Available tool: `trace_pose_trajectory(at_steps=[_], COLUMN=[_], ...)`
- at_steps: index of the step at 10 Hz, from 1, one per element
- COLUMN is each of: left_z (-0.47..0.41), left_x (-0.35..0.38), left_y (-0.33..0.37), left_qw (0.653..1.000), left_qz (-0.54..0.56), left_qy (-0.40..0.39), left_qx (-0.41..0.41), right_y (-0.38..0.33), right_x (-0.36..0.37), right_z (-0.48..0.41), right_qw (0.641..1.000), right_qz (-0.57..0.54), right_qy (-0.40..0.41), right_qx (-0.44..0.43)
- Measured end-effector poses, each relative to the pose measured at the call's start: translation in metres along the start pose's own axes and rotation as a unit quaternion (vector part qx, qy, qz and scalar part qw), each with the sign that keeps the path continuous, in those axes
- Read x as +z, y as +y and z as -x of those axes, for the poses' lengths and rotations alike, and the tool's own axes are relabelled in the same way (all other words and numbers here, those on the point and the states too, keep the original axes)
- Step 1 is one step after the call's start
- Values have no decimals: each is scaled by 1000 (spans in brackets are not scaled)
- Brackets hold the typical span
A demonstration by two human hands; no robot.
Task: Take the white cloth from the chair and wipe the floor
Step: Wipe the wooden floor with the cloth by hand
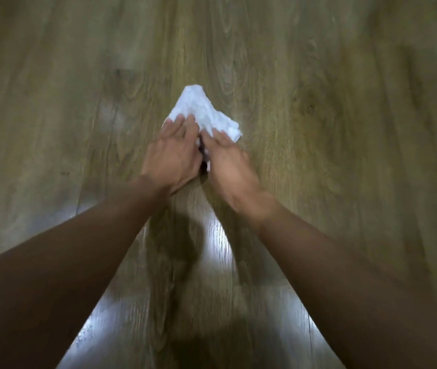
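Note:
A crumpled white cloth (203,110) lies on the wooden plank floor (332,107) in the middle of the head view. My left hand (173,153) presses flat on the cloth's near left part, fingers stretched forward. Side by side with it, my right hand (229,161) presses on the near right part. The near edge of the cloth is hidden under both palms. The far tip of the cloth points away from me. The chair is out of view.
Brown-green wood-grain planks fill the whole view. Bright reflections shine on the floor (217,251) between my forearms and near the bottom edge. No other objects are in sight.

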State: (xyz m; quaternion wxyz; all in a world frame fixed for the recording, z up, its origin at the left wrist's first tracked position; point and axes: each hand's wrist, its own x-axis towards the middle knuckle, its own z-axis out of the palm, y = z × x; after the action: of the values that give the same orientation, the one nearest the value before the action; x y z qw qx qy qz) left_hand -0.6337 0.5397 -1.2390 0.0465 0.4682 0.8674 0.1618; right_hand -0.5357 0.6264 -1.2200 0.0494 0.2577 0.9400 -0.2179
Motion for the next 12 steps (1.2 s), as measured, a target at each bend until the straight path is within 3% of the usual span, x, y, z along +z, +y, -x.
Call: trace_pose_trajectory(at_steps=[1, 3, 4, 5, 6, 7, 9, 10, 12], left_z=[17, -34, -37, -8, 15, 19, -35, -41, -11], left_x=[-2, -26, -26, -13, 1, 9, -7, -7, 16], left_y=[-4, 3, 17, 26, 33, 37, 41, 51, 88], left_qw=[997, 987, 986, 985, 975, 969, 982, 975, 965], left_qz=[-27, -30, -69, -128, -179, -189, -74, -120, -191], left_qy=[-18, -142, -137, -116, -104, -129, -171, -186, -179], left_qx=[71, -65, -71, 10, 84, 97, -16, -31, -10], right_y=[4, 13, 14, 30, 46, 49, 58, 52, 67], right_x=[11, -12, -25, -16, -5, 2, -26, -32, -17], right_z=[27, -42, -39, -3, 34, 39, -29, -43, 21], right_qw=[1000, 999, 997, 996, 996, 996, 1000, 1000, 1000], right_qz=[18, -25, -21, 38, 60, 67, -15, 13, 0], right_qy=[1, -43, -72, -42, 10, 15, 4, 0, 17], right_qx=[-8, 7, -1, -64, -71, -55, 4, -17, -25])
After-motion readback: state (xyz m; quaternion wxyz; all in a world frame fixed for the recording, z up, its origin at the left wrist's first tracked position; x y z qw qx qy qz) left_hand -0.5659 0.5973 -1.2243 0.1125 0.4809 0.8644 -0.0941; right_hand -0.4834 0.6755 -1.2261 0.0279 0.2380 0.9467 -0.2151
